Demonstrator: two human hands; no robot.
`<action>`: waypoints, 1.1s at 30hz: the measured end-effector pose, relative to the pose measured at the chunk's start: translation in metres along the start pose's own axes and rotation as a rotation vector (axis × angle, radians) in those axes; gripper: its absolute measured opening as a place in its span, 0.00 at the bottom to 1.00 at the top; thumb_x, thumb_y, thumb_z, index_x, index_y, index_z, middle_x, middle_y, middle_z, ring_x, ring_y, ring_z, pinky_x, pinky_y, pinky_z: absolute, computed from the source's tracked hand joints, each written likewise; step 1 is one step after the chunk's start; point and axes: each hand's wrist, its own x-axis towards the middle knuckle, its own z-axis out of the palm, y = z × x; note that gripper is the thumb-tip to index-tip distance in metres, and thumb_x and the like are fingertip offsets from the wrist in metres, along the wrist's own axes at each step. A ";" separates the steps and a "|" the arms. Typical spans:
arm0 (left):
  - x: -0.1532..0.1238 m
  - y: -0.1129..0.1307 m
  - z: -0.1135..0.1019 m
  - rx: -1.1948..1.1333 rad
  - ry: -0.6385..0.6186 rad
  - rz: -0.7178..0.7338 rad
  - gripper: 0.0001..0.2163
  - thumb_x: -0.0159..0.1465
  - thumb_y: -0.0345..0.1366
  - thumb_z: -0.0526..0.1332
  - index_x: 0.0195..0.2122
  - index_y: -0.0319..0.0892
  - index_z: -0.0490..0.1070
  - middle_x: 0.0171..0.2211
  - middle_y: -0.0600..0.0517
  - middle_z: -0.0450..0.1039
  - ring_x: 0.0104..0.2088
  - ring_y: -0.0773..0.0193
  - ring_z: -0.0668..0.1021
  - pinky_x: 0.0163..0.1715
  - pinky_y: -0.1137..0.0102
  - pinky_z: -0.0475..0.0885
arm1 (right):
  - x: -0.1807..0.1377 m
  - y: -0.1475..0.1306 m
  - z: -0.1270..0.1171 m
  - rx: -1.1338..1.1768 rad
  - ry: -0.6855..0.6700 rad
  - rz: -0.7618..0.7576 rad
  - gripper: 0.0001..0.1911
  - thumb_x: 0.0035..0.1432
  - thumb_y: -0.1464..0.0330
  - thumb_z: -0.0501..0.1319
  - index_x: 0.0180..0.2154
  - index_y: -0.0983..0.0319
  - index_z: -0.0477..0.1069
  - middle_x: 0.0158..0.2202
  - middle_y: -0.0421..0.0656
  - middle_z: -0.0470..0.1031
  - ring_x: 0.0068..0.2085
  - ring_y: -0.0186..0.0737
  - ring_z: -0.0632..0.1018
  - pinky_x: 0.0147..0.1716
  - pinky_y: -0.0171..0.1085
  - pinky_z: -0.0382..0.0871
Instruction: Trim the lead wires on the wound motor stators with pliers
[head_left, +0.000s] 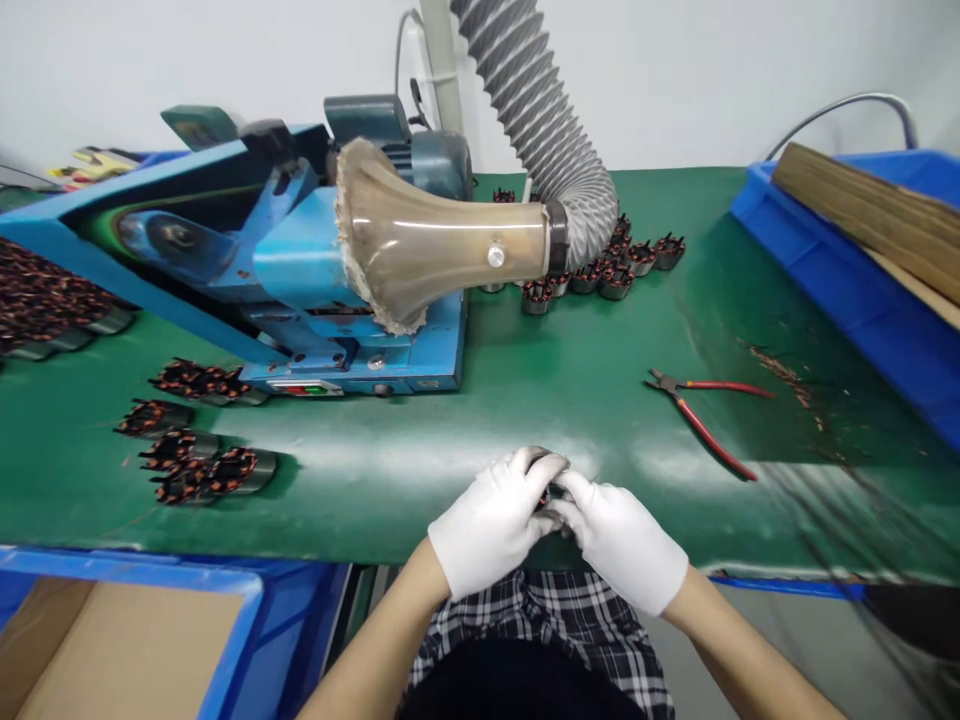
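Note:
Both my hands wear white gloves and meet at the near edge of the green table (465, 420). My left hand (491, 525) and my right hand (622, 540) are closed together round one small wound stator (541, 462), a metal ring with copper coils, mostly hidden by the fingers. A group of like stators (199, 470) lies on the table to the left. More stators (615, 265) stand at the back under the hose.
A blue belt grinder (300, 270) with a clear dust hood (435, 240) and grey ribbed hose (547, 130) fills the back left. Red-handled pliers (705, 415) lie to the right. Blue bins stand at right (847, 280) and lower left (150, 640), the latter lined with cardboard.

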 end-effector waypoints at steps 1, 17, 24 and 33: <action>0.000 0.001 0.000 0.013 0.006 -0.012 0.18 0.59 0.31 0.56 0.50 0.44 0.57 0.46 0.50 0.62 0.43 0.60 0.69 0.43 0.65 0.66 | -0.001 0.001 0.001 0.038 0.022 0.001 0.09 0.61 0.72 0.48 0.41 0.65 0.65 0.26 0.43 0.70 0.25 0.42 0.71 0.25 0.36 0.58; 0.001 0.001 0.029 0.194 0.206 -0.040 0.06 0.63 0.32 0.50 0.37 0.44 0.65 0.42 0.51 0.66 0.42 0.59 0.67 0.41 0.64 0.62 | 0.000 0.017 -0.023 1.097 0.110 0.441 0.16 0.56 0.59 0.54 0.23 0.63 0.63 0.13 0.37 0.64 0.13 0.32 0.63 0.12 0.30 0.55; 0.002 0.003 0.027 0.210 0.209 -0.056 0.06 0.62 0.32 0.50 0.37 0.43 0.66 0.41 0.51 0.66 0.41 0.58 0.67 0.40 0.63 0.63 | -0.008 0.014 -0.015 0.214 0.357 0.089 0.07 0.55 0.67 0.59 0.37 0.59 0.71 0.38 0.43 0.71 0.41 0.44 0.70 0.42 0.42 0.64; 0.002 0.005 0.024 0.234 0.193 -0.064 0.06 0.61 0.31 0.52 0.35 0.45 0.67 0.42 0.51 0.66 0.42 0.58 0.67 0.40 0.63 0.64 | -0.024 0.026 -0.031 0.049 0.580 0.120 0.05 0.56 0.70 0.57 0.29 0.60 0.70 0.30 0.41 0.72 0.34 0.43 0.73 0.37 0.40 0.66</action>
